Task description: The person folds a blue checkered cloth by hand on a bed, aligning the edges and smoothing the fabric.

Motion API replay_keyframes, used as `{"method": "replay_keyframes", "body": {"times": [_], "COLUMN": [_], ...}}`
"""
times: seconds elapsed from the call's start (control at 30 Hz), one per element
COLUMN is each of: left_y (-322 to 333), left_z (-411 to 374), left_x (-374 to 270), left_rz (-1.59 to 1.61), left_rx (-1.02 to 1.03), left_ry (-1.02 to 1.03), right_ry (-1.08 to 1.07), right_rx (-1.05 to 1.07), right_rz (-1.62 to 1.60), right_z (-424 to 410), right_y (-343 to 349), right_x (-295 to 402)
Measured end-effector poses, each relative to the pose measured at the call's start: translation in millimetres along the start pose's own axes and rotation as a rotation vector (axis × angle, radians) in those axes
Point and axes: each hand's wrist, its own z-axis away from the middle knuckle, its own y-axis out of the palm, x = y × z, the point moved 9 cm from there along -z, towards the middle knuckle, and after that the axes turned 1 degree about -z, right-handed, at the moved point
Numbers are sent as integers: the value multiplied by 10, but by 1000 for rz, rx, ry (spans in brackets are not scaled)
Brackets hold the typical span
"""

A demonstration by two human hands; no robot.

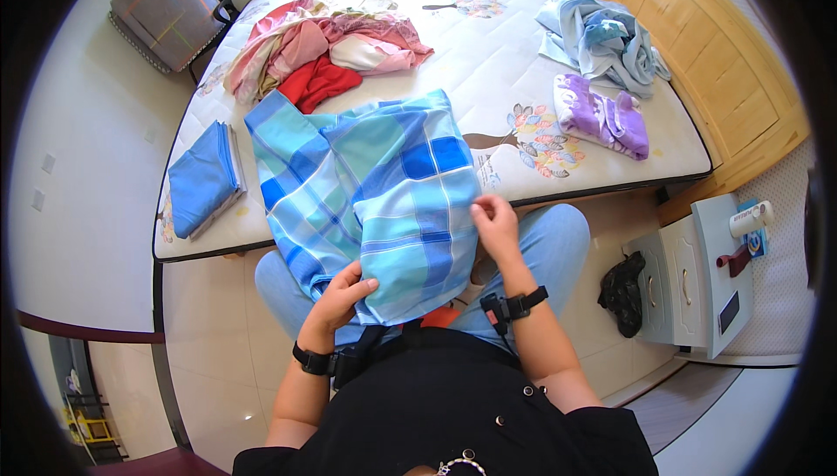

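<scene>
A blue and teal checked cloth [399,175] lies partly on the mattress and hangs over its front edge towards my lap. My left hand [341,297] grips its lower left part, thumb on top. My right hand [495,224] is at the cloth's right edge, thumb and forefinger close together; whether they pinch the fabric cannot be told. Behind the cloth lie a red cloth [320,82] and a heap of pink fabric [294,44]. A folded blue cloth [204,178] is to the left. To the right are a folded purple and white cloth [601,116] and crumpled light blue fabric [598,41].
The mattress [484,70] meets a wooden headboard [719,44] on the right. A nightstand [709,293] holds a white bottle [751,219], a dark red object and a phone [728,312]. A black plastic bag [622,293] hangs by its drawers. A covered chair [167,12] stands at the far left.
</scene>
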Motion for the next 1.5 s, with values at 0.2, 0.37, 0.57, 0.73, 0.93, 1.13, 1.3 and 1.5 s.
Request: {"method": "replay_keyframes", "body": {"times": [0.2,0.37,0.57,0.73,0.93,1.13,1.3,1.5], "left_y": [211,200,471,630,588,456,441,392], "left_z": [68,-2,-292,-419,-556,-642,-729,-816], "left_x": [-230,-24,82,-157,-486,-631,-607,-554], "left_rz": [-64,-137,-354,-174,1,264,286,317], "left_rx": [67,241,372,255,33,-48,-24,13], "left_ry": [85,38,100,203,357,295,250,175], "right_ry": [106,77,-71,-231,-379,-482,-387,-403], "right_rx": [-192,-368,-23,601,272,-5,95,104], "right_rz": [166,322,137,185,351,268,64,45], "right_z": [-143,-64,155,800,810,711,580,417], "right_y": [-347,-732,-269,432,344,177,223,285], "right_x": [-589,-474,200,1090,1445,1441,1337,1400]}}
